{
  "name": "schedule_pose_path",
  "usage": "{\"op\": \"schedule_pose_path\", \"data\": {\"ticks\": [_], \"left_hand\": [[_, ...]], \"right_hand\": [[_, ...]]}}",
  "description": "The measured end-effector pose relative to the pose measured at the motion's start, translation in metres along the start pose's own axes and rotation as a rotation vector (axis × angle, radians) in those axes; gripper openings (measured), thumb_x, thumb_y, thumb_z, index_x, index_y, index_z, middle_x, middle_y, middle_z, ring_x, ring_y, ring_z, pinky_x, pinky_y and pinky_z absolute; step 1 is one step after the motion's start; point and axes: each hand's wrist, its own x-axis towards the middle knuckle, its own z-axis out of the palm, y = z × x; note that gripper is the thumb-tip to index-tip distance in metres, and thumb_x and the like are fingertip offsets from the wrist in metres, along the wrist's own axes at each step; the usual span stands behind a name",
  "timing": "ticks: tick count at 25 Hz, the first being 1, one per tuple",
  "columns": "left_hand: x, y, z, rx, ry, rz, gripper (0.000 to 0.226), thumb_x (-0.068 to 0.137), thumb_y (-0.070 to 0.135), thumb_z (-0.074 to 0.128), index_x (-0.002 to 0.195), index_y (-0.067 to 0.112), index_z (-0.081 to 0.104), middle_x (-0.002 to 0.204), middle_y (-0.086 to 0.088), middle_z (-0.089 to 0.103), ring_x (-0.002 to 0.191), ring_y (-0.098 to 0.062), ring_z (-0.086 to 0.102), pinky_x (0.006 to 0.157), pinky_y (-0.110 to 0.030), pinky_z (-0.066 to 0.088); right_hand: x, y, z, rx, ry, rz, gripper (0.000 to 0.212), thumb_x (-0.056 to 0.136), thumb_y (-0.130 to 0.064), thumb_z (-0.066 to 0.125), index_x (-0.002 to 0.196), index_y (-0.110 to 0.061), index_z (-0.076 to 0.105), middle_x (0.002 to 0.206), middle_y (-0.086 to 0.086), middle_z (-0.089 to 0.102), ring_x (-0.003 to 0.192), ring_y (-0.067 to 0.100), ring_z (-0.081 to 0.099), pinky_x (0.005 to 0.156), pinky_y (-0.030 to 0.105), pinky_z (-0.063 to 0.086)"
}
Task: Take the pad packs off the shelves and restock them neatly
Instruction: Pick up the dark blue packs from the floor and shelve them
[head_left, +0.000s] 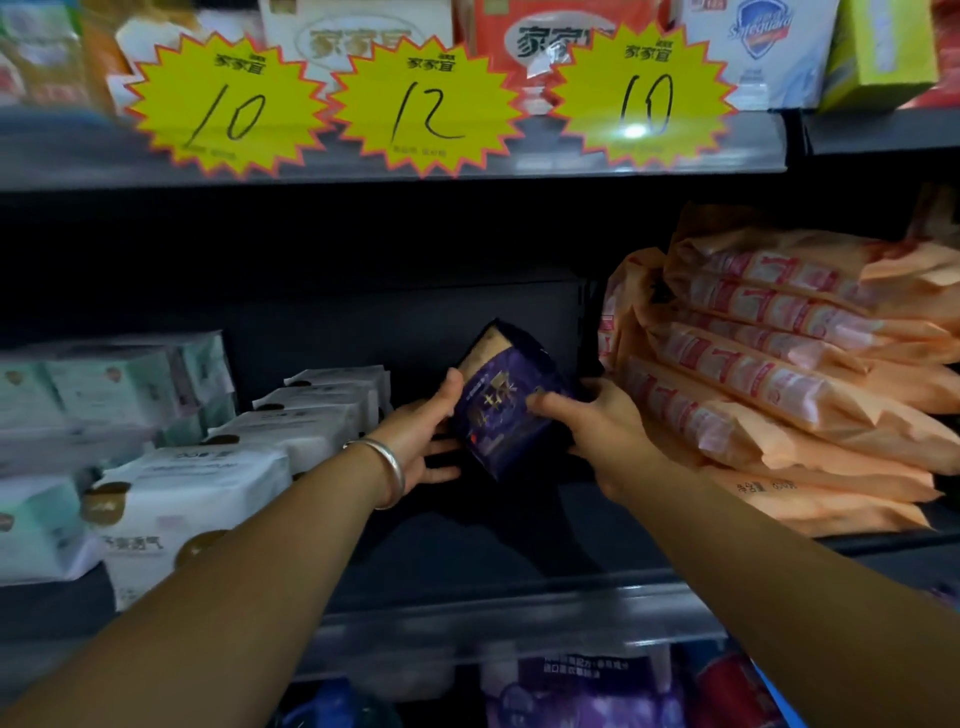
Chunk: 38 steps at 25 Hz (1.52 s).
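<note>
A dark purple pad pack (506, 400) is tilted above the middle of the dark shelf (467, 540). My left hand (421, 431), with a silver bangle on the wrist, grips its left edge, thumb on top. My right hand (587, 421) grips its right side, thumb across the front. Both arms reach in from the bottom corners. White pad packs (244, 467) are lined up in a row on the left of the shelf. Orange pad packs (789, 374) are piled flat on the right.
Pale green and white packs (78, 410) are stacked at the far left. Three yellow starburst price tags (426, 111) hang on the upper shelf edge over soap boxes (753, 47). Purple packs (587, 696) fill the shelf below.
</note>
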Motion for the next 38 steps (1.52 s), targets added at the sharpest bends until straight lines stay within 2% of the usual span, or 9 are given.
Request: {"op": "schedule_pose_path", "data": {"ticks": [5, 9, 12, 19, 25, 28, 31, 34, 38], "left_hand": [[-0.002, 0.014, -0.008, -0.045, 0.091, -0.135, 0.085, 0.070, 0.073, 0.052, 0.140, 0.029, 0.034, 0.145, -0.017, 0.035, 0.124, -0.040, 0.045, 0.086, -0.056, 0.051], [-0.001, 0.012, 0.012, -0.225, -0.038, -0.158, 0.075, 0.072, 0.054, 0.066, 0.133, 0.018, 0.043, 0.138, -0.020, 0.044, 0.111, -0.044, 0.056, 0.077, -0.055, 0.055], [0.015, 0.005, 0.029, -0.420, 0.136, -0.051, 0.078, 0.061, 0.042, 0.080, 0.126, 0.009, 0.050, 0.124, -0.016, 0.059, 0.105, -0.034, 0.062, 0.069, -0.053, 0.057], [0.023, 0.018, 0.024, -0.393, 0.222, 0.010, 0.118, 0.021, 0.065, 0.086, 0.123, 0.013, 0.056, 0.112, -0.011, 0.068, 0.096, -0.029, 0.069, 0.069, -0.051, 0.057], [0.021, 0.031, 0.025, -0.174, 0.377, 0.050, 0.137, 0.033, 0.046, 0.091, 0.146, 0.033, 0.015, 0.137, -0.012, 0.048, 0.114, -0.034, 0.055, 0.085, -0.057, 0.050], [0.024, 0.032, 0.017, -0.053, 0.384, 0.104, 0.115, 0.063, 0.025, 0.083, 0.148, 0.030, 0.005, 0.138, -0.015, 0.043, 0.106, -0.032, 0.053, 0.071, -0.043, 0.053], [0.021, 0.040, 0.012, 0.109, 0.273, 0.128, 0.127, 0.042, 0.027, 0.085, 0.146, 0.035, 0.012, 0.139, -0.013, 0.044, 0.111, -0.031, 0.055, 0.088, -0.045, 0.051], [0.016, 0.045, 0.011, 0.249, 0.086, 0.162, 0.112, 0.059, 0.005, 0.079, 0.146, 0.037, 0.014, 0.119, -0.015, 0.060, 0.098, -0.031, 0.063, 0.087, -0.045, 0.053], [0.013, 0.050, 0.015, 0.443, -0.163, 0.143, 0.110, 0.062, -0.004, 0.072, 0.144, 0.043, 0.015, 0.118, -0.003, 0.059, 0.099, -0.025, 0.065, 0.081, -0.039, 0.056]], "right_hand": [[-0.007, -0.004, -0.001, -0.680, -0.039, -0.456, 0.085, 0.068, -0.018, 0.081, 0.139, -0.011, 0.034, 0.126, 0.001, 0.035, 0.120, 0.015, 0.039, 0.093, 0.009, 0.026], [-0.008, 0.006, 0.007, -0.717, 0.007, -0.550, 0.087, 0.067, -0.021, 0.080, 0.139, -0.009, 0.032, 0.129, 0.005, 0.034, 0.124, 0.019, 0.035, 0.100, 0.019, 0.033], [-0.010, 0.011, 0.016, -0.823, 0.073, -0.621, 0.088, 0.065, -0.025, 0.080, 0.137, -0.006, 0.033, 0.131, 0.010, 0.034, 0.122, 0.023, 0.033, 0.098, 0.022, 0.030], [-0.018, 0.016, 0.013, -0.842, -0.134, -0.754, 0.075, 0.078, -0.022, 0.070, 0.141, -0.013, 0.032, 0.142, 0.000, 0.034, 0.126, 0.017, 0.028, 0.103, 0.013, 0.018], [-0.026, 0.024, 0.010, -0.750, -0.256, -0.815, 0.061, 0.083, -0.007, 0.061, 0.141, -0.012, 0.040, 0.142, -0.001, 0.043, 0.128, 0.013, 0.033, 0.106, 0.012, 0.022], [-0.017, 0.017, 0.002, -0.651, -0.164, -0.780, 0.047, 0.078, -0.005, 0.066, 0.124, -0.012, 0.058, 0.115, 0.001, 0.056, 0.108, 0.018, 0.049, 0.095, 0.023, 0.040], [0.007, -0.003, -0.012, -0.730, -0.055, -0.587, 0.067, 0.073, -0.014, 0.077, 0.134, -0.014, 0.048, 0.128, 0.006, 0.046, 0.122, 0.024, 0.041, 0.100, 0.019, 0.030], [0.018, -0.021, -0.018, -0.629, -0.292, -0.269, 0.099, 0.069, -0.019, 0.082, 0.148, -0.025, 0.024, 0.146, 0.000, 0.030, 0.134, 0.018, 0.033, 0.109, 0.025, 0.031], [0.017, -0.028, -0.017, -0.429, -0.569, -0.055, 0.094, 0.070, 0.000, 0.077, 0.145, -0.029, 0.027, 0.120, -0.009, 0.055, 0.106, 0.010, 0.059, 0.084, 0.019, 0.051]]}}
